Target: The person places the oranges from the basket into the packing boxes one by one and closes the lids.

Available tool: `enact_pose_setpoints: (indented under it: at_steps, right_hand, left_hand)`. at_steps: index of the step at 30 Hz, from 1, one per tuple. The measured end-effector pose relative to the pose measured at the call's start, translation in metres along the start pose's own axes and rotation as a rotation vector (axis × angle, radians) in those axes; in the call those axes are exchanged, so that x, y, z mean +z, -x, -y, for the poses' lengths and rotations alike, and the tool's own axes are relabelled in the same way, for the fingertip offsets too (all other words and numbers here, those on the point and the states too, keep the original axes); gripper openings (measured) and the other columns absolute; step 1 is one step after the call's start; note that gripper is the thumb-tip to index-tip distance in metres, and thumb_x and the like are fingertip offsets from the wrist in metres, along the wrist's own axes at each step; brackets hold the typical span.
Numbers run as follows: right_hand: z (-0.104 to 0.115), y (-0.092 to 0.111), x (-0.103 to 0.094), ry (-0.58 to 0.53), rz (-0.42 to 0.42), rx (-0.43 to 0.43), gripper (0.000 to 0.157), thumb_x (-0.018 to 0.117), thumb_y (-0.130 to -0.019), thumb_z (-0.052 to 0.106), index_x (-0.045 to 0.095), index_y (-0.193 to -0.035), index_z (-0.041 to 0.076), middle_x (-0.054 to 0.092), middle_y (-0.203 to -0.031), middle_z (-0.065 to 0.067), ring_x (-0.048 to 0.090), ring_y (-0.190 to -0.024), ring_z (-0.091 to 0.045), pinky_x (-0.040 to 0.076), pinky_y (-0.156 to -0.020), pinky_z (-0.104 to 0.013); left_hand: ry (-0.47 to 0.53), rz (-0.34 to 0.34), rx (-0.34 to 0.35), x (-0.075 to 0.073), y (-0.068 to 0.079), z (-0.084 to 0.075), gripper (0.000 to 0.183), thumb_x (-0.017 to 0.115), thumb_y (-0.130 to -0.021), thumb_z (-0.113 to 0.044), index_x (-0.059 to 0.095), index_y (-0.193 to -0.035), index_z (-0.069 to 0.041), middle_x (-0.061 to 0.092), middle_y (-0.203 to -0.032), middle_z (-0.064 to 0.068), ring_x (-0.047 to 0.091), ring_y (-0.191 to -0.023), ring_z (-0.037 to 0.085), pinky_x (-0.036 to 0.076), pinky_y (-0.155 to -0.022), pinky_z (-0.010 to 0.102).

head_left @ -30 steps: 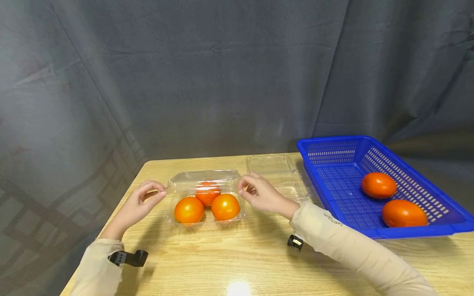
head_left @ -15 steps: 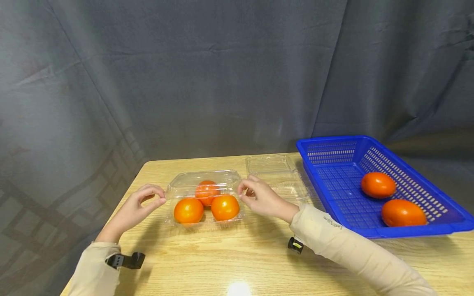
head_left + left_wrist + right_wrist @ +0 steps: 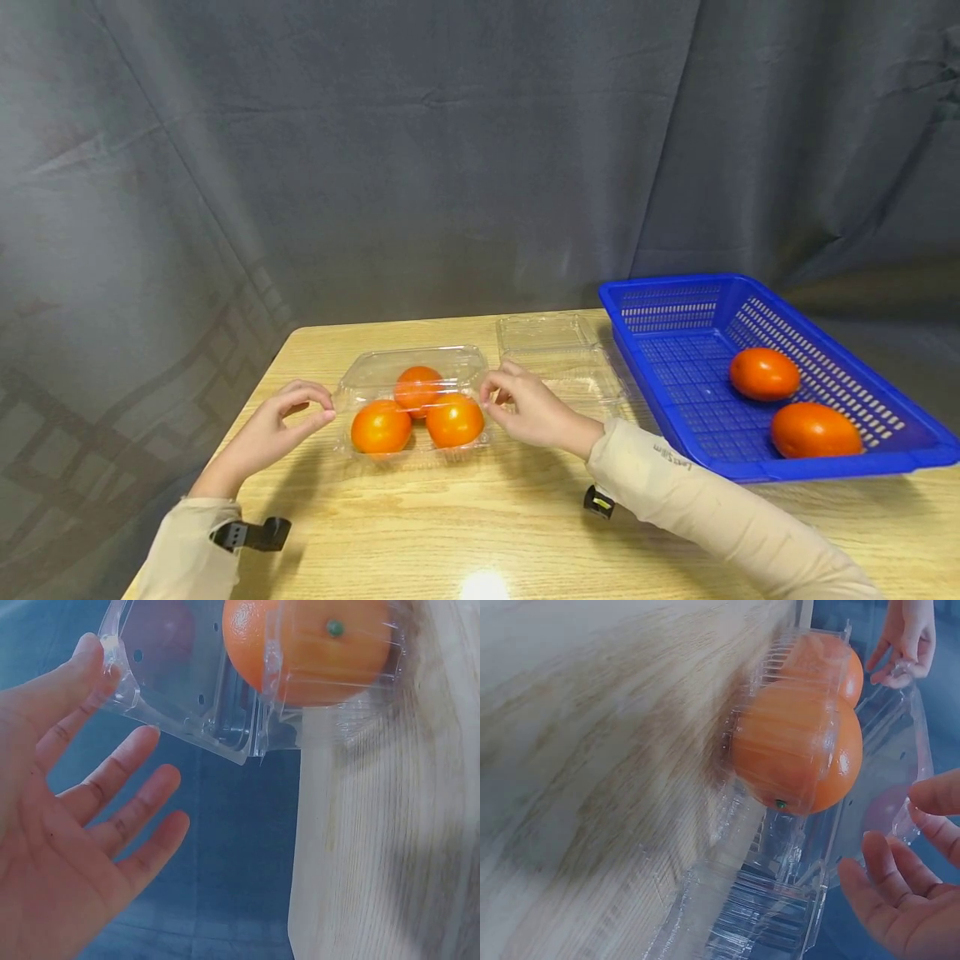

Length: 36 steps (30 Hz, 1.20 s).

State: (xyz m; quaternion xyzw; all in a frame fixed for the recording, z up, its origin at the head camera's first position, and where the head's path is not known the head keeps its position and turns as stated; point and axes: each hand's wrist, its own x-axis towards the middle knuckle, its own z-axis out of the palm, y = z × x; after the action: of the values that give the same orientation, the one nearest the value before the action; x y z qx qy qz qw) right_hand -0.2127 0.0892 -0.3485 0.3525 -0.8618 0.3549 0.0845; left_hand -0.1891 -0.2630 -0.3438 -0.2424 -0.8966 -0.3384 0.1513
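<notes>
A clear plastic clamshell box (image 3: 420,460) stands on the table with its hinged lid (image 3: 367,364) raised. Two oranges (image 3: 381,427) sit at the front of its base, and a redder round fruit (image 3: 417,390) shows behind them through the plastic. At the lid's left corner, my left hand (image 3: 272,429) pinches the edge between thumb and index finger; its other fingers are spread in the left wrist view. My right hand (image 3: 536,408) pinches the opposite corner the same way. The right wrist view shows both hands at the lid, with an orange (image 3: 799,750) close by.
Behind my right hand lies another clear clamshell (image 3: 551,333), opened out. A blue plastic basket (image 3: 675,392) stands on the right, holding two orange-red fruits (image 3: 765,374). The wooden table (image 3: 390,533) ends at the left, and a grey curtain (image 3: 450,167) hangs behind.
The lid's tilt has changed slightly, and the rear fruit shows more clearly through it. Both hands keep their pinch, and the left wrist has dropped a little.
</notes>
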Motion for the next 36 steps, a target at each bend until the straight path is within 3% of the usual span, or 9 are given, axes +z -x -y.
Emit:
enact_pose_setpoints:
  at_steps: [8,14,22,28,32,36]
  right_hand:
    - [-0.001,0.001,0.001,0.036,0.003,-0.035,0.005,0.061,-0.083,0.003,0.059,-0.085,0.007,0.058,-0.09,-0.006,0.061,-0.083,-0.02,0.055,-0.074,-0.03]
    - [0.0,0.004,0.004,0.081,0.021,-0.049,0.005,0.064,-0.083,0.004,0.06,-0.085,0.006,0.053,-0.086,-0.005,0.059,-0.084,-0.02,0.054,-0.074,-0.026]
    - [0.005,0.01,0.007,0.237,0.045,-0.047,0.007,0.066,-0.083,0.011,0.06,-0.085,0.013,0.051,-0.088,-0.002,0.052,-0.074,-0.011,0.047,-0.065,-0.02]
    - [0.005,0.012,0.01,0.281,0.054,-0.054,0.006,0.067,-0.083,0.011,0.061,-0.084,0.013,0.051,-0.09,-0.002,0.05,-0.072,-0.01,0.045,-0.062,-0.018]
    - [0.006,0.013,0.011,0.283,0.085,-0.027,0.006,0.066,-0.084,0.013,0.061,-0.085,0.014,0.051,-0.092,-0.002,0.047,-0.07,-0.009,0.041,-0.059,-0.015]
    - [0.007,0.014,0.012,0.289,0.108,-0.017,0.006,0.066,-0.084,0.014,0.061,-0.086,0.014,0.051,-0.093,-0.003,0.047,-0.07,-0.009,0.041,-0.059,-0.015]
  left_hand:
    - [-0.031,0.027,-0.037,0.001,0.003,0.0,0.012,0.071,-0.081,-0.01,0.065,-0.087,-0.02,0.06,-0.093,-0.004,0.047,-0.092,-0.007,0.045,-0.085,0.018]
    - [-0.047,0.044,-0.032,0.002,0.004,0.002,0.015,0.072,-0.079,-0.011,0.065,-0.084,-0.022,0.059,-0.088,-0.007,0.048,-0.09,-0.004,0.046,-0.083,0.02]
    - [-0.063,0.086,-0.075,0.003,0.007,0.002,0.013,0.074,-0.078,-0.017,0.064,-0.08,-0.024,0.06,-0.087,-0.007,0.048,-0.089,-0.003,0.046,-0.084,0.044]
    - [-0.044,0.104,-0.091,0.004,0.008,0.002,0.012,0.074,-0.078,-0.017,0.064,-0.079,-0.024,0.059,-0.087,-0.006,0.048,-0.088,-0.001,0.046,-0.085,0.052]
    - [-0.049,0.119,-0.085,0.006,0.009,0.003,0.012,0.074,-0.078,-0.018,0.064,-0.079,-0.024,0.058,-0.087,-0.007,0.05,-0.087,0.0,0.046,-0.085,0.05]
    - [-0.077,0.123,-0.072,0.008,0.01,0.005,0.013,0.075,-0.077,-0.019,0.065,-0.079,-0.026,0.059,-0.085,-0.01,0.054,-0.085,0.003,0.047,-0.083,0.036]
